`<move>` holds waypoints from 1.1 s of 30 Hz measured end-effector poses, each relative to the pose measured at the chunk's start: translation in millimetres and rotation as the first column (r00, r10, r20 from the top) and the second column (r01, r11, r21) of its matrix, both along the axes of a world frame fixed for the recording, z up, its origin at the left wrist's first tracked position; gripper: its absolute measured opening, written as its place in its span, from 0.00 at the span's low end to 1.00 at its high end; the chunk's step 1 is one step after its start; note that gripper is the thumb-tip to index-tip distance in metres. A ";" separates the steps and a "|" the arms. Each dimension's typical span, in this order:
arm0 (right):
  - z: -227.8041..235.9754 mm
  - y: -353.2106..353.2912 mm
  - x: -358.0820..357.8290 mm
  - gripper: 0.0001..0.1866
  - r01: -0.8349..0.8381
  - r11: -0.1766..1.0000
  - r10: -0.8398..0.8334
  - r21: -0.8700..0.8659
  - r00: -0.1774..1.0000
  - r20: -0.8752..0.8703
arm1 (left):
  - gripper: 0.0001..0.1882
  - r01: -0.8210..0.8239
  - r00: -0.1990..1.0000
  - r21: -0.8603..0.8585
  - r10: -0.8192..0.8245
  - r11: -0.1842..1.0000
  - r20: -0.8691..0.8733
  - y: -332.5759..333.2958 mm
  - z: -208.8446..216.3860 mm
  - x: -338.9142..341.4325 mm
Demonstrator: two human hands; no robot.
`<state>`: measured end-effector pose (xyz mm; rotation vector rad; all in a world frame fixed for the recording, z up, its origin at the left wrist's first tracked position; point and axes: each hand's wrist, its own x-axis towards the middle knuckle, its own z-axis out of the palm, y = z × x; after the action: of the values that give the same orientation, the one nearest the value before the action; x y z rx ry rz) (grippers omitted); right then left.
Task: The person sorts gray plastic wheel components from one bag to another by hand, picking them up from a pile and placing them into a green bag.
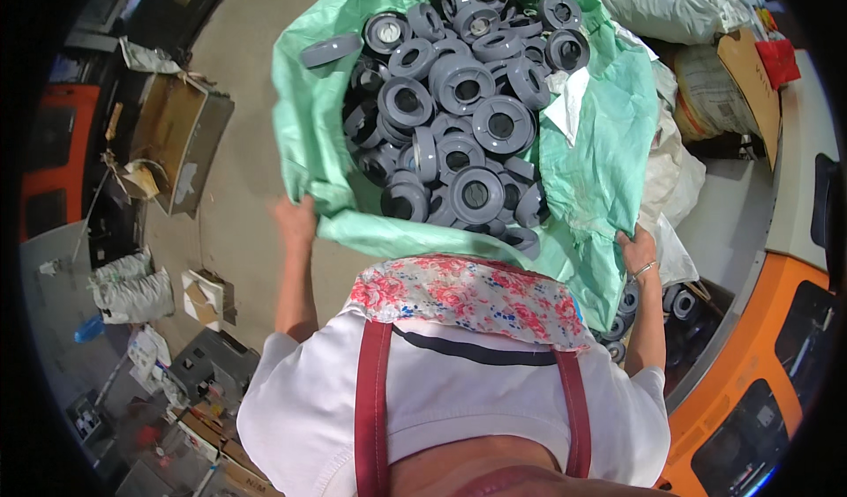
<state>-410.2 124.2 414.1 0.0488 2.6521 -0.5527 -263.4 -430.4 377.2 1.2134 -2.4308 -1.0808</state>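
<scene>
A large green woven sack stands in front of me with its mouth spread wide. Grey ring-shaped plastic parts fill it in a loose heap, and one ring rests up against the left rim. My left hand, slightly blurred, grips the near left edge of the sack, fingers closed on the cloth. On the other side, my right hand is closed on the near right edge. A torn white scrap lies on the rings by the right wall of the sack.
At the right stands an orange and white machine, with more grey rings low beside it. Filled white sacks sit at the far right. Leftward are an open cardboard box, a small white bag and another orange machine.
</scene>
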 end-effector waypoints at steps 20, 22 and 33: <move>62.0 -269.8 -76.3 0.14 0.277 0.808 -0.475 -0.520 0.828 -0.297 | 0.11 0.062 0.863 0.544 0.228 0.837 -0.450 -186.3 55.3 -151.4; 114.6 -298.4 -74.1 0.15 0.113 0.858 -0.333 -0.501 0.864 -0.376 | 0.10 0.205 0.931 0.099 -0.163 0.974 -0.327 -222.9 81.9 -161.6; 70.1 -172.2 -20.9 0.16 0.532 0.845 -0.484 -0.048 0.725 -0.490 | 0.12 0.112 0.912 0.248 0.000 0.962 -0.411 -236.8 33.5 -176.8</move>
<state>-431.1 -48.0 484.2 0.7987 3.1641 -0.6768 -440.2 -667.2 410.7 0.8715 -2.0565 -1.5448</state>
